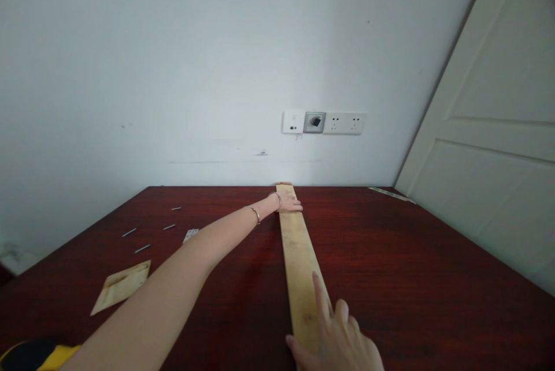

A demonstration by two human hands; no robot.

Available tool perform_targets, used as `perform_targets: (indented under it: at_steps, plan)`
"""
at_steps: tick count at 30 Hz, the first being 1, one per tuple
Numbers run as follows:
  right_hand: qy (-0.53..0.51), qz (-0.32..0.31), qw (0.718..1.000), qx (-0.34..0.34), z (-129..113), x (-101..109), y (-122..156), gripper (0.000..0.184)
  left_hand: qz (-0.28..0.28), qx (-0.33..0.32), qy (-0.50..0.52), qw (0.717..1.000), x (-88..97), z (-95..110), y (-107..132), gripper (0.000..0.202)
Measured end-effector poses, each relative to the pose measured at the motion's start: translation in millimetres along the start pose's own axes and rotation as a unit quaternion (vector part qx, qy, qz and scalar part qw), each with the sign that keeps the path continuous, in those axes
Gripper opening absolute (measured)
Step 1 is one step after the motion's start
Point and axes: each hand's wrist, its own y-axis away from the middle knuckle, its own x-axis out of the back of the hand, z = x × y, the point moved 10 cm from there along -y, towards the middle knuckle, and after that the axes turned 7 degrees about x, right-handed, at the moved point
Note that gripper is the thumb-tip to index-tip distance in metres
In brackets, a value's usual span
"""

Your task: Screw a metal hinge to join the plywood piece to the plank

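A long pale wooden plank (298, 252) lies lengthwise on the dark red table (411, 267), running from near me to the wall. My left hand (288, 202) reaches far out and rests flat on the plank's far end, with two thin bracelets on the wrist. My right hand (336, 336) lies on the near end, fingers spread, index finger stretched along the wood. Neither hand grips anything.
On the left of the table lie several nails (142, 248), a small metal hinge (189, 235) and a short piece of wood (121, 285). A strip of wall sockets (324, 122) sits above the plank. A white door (498, 145) stands at the right.
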Motion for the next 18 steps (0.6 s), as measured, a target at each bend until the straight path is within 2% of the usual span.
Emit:
perform_targets:
  at_steps: [12, 18]
  plan:
    - [0.008, -0.009, 1.0, -0.015, 2.2, -2.4, -2.9, 0.088, -0.012, 0.017, -0.008, 1.0, -3.4, -5.1, 1.5, 0.058]
    - [0.036, 0.006, 0.999, -0.011, 0.2, 0.4, -0.9, 0.082, -0.003, 0.04, 0.004, 0.999, -3.0, -6.8, -0.5, 0.051]
